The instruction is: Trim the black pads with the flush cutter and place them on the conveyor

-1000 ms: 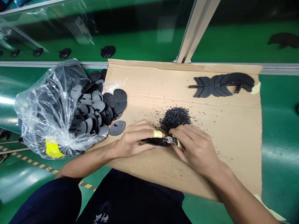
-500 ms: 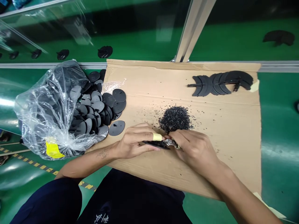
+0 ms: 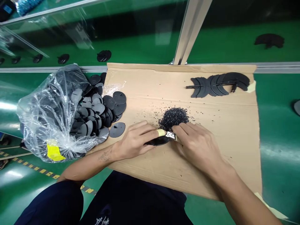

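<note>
My left hand (image 3: 140, 139), a yellow wrap round one finger, is closed on a black plastic disc (image 3: 158, 141) held low over the cardboard. Between the fingers of my right hand (image 3: 198, 140) is a small silver clipper (image 3: 171, 135), looking like a nail clipper. Its metal head meets the disc's right edge beside my left fingertip. My fingers hide most of the clipper and part of the disc. Just beyond both hands lies a heap of tiny black plastic scraps (image 3: 174, 117).
A clear plastic bag (image 3: 49, 109) of black discs spills out at the left, with one loose disc (image 3: 117, 129) near my left hand. Overlapping curved black parts (image 3: 208, 86) lie at the back right of the cardboard sheet (image 3: 140, 81). Behind it stands a metal post (image 3: 191, 31).
Both hands have shifted slightly away from me, closer to the scrap heap. The disc and clipper have turned, so the clipper's flat metal face now shows. My grips remain closed.
</note>
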A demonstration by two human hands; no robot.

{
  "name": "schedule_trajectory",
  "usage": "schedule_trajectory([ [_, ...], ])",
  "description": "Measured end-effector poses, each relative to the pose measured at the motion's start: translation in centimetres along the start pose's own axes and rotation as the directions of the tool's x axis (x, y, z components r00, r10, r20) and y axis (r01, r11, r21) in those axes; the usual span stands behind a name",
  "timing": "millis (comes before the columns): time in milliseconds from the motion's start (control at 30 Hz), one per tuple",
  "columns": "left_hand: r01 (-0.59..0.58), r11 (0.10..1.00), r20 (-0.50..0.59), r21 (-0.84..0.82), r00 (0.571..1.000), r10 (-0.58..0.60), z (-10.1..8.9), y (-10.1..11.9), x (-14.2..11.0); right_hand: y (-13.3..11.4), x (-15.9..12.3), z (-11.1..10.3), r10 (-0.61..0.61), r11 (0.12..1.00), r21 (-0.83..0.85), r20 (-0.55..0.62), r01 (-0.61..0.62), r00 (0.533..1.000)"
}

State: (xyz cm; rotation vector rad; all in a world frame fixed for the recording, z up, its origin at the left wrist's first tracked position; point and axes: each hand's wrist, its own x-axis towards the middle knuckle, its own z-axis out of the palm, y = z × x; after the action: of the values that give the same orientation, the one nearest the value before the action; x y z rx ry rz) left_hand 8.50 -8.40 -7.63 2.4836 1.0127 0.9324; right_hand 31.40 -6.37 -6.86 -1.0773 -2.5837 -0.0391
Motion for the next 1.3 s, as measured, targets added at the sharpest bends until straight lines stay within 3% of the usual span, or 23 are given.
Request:
schedule_trajectory([
  [200, 0.047, 0.999, 0.009, 0.016, 0.999, -0.047, -0.2, -0.2, -0.1, 0.4, 0.0, -0.1, 0.045, 0.999, 0.005, 0.026, -0.045, 0.999],
  [333, 0.093, 0.995, -0.07, -0.043, 0.993, -0.096, -0.4, -0.1, 0.0, 0.4, -0.1, -0.1, 0.083, 0.997, 0.013, -0.035, -0.082, 0.996],
  [500, 0.251, 0.884, -0.184, -0.395, 0.921, -0.344, -0.4, -0.5, 0.1, 0.9, -0.1, 0.2, 0.08, 0.994, 0.093, -0.172, -0.064, 0.982],
  [600, 0.23, 0.792, -0.225, -0.566, 0.881, -0.417, -0.4, -1.0, 0.2, 1.2, 0.1, 0.1, 0.068, 0.992, 0.119, -0.221, -0.042, 0.973],
  [733, 0.176, 0.766, -0.23, -0.618, 0.892, -0.39, -0.5, -1.2, 0.4, 1.1, 0.4, -0.2, 0.098, 0.991, 0.112, -0.196, -0.077, 0.976],
  [867, 0.162, 0.79, -0.182, -0.591, 0.928, -0.326, -0.6, -0.9, 0.3, 0.6, 0.2, -0.1, 0.073, 0.935, 0.354, -0.186, -0.003, 0.98],
  [967, 0.12, 0.87, -0.2, -0.479, 0.95, -0.241, -0.5, -0.6, 0.3, 0.0, -0.1, 0.1, 0.027, 0.865, 0.497, -0.194, 0.075, 0.981],
  [1100, 0.1, 0.954, -0.213, -0.284, 0.963, -0.164, -0.5, -0.6, 0.4, -0.1, -0.3, 0.2, -0.055, 0.893, 0.43, -0.19, 0.134, 0.98],
  [1300, 0.116, 0.919, -0.18, -0.376, 0.964, -0.196, -0.7, -1.1, 0.2, 1.2, -0.1, -0.3, 0.034, 0.969, 0.242, -0.289, 0.039, 0.957],
])
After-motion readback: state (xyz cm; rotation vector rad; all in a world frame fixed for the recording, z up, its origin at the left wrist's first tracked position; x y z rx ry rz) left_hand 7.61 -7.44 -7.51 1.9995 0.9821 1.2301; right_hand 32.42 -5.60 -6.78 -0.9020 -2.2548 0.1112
